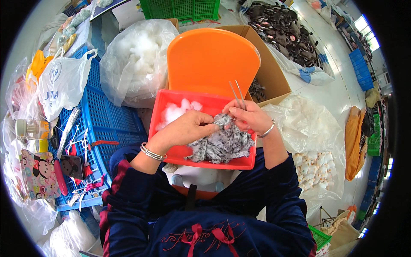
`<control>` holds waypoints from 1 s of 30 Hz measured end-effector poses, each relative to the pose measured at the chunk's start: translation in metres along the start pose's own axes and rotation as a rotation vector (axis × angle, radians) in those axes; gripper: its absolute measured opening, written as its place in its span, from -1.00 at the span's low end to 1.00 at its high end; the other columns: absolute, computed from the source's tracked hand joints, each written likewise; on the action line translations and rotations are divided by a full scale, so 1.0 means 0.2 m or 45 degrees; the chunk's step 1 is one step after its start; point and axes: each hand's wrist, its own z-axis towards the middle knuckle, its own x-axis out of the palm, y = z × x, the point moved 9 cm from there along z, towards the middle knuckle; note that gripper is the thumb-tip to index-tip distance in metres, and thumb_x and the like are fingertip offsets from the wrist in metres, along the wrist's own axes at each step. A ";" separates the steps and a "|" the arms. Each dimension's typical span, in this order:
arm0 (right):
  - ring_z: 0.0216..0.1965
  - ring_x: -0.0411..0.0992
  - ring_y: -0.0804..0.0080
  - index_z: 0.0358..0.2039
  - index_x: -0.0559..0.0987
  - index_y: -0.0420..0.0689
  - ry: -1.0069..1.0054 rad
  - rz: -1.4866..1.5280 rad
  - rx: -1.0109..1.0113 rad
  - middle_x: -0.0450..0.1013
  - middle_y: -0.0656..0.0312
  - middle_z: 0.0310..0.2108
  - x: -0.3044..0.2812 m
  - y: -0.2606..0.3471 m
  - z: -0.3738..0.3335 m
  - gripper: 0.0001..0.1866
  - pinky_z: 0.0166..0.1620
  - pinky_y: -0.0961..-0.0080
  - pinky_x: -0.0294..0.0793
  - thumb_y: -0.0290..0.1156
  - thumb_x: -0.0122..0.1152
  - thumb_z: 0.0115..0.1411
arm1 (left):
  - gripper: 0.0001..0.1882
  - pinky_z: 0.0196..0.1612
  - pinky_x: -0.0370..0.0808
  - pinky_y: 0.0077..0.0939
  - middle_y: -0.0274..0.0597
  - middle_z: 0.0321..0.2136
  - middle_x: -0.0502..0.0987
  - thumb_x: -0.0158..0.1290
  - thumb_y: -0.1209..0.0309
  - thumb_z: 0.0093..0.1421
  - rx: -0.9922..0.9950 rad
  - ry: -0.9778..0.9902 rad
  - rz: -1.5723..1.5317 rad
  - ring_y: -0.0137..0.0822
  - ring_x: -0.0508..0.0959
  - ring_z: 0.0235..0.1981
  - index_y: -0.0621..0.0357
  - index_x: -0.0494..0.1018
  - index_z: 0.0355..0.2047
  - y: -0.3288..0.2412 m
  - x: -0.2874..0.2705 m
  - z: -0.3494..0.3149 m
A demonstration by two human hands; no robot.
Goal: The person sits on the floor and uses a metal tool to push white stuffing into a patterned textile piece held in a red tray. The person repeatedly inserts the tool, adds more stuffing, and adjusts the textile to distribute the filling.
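Observation:
My left hand [188, 127] is closed in a pinch on a small grey-and-white plush piece [222, 120], above the red tray [156, 112]. Close against it on the right, my right hand [252, 118] grips metal tweezers [237, 92], their two prongs pointing up and away. The right fingertips meet at the plush piece; a thin thread or needle there is too fine to make out. Below both hands lies a heap of grey fluffy pieces [227, 145] in the tray. White stuffing [177, 112] fills the tray's far left part.
An orange chair back [212, 60] rises behind the tray, beside a cardboard box [274, 70]. Left are a clear bag of stuffing [138, 55] and blue crates [115, 118] carrying bags and small tools. Plastic sheeting with pale pieces [314, 171] lies right; dark plush pieces [284, 32] lie beyond.

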 end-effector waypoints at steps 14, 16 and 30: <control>-0.70 0.20 0.77 -0.23 0.50 -0.21 -0.363 -0.116 -0.234 0.46 0.34 -0.54 -0.12 0.06 0.04 -0.86 -0.65 0.76 0.13 -0.44 0.18 0.24 | -0.67 -0.53 0.20 -0.57 -0.45 -0.69 0.25 0.11 0.34 0.25 0.080 0.053 0.049 -0.62 0.20 -0.60 0.31 0.40 -0.59 -0.01 0.02 0.00; -0.71 0.19 0.77 -0.24 0.50 -0.19 -0.375 0.006 -0.284 0.46 0.33 -0.53 -0.17 0.08 0.03 -0.88 -0.65 0.75 0.14 -0.43 0.18 0.25 | -0.66 -0.53 0.19 -0.56 -0.43 -0.69 0.23 0.11 0.36 0.24 0.132 0.099 0.060 -0.61 0.20 -0.59 0.32 0.36 -0.61 -0.01 0.03 0.01; -0.78 0.09 0.68 -0.26 0.50 -0.17 -0.179 0.145 -0.121 0.26 0.40 -0.67 0.07 -0.05 0.08 -0.68 -0.65 0.67 0.09 -0.17 -0.05 0.41 | -0.87 -0.42 0.32 -0.74 -0.50 -0.57 0.47 0.17 0.43 0.21 0.237 -0.305 -0.537 -0.66 0.40 -0.48 0.24 0.59 -0.32 -0.03 -0.11 0.01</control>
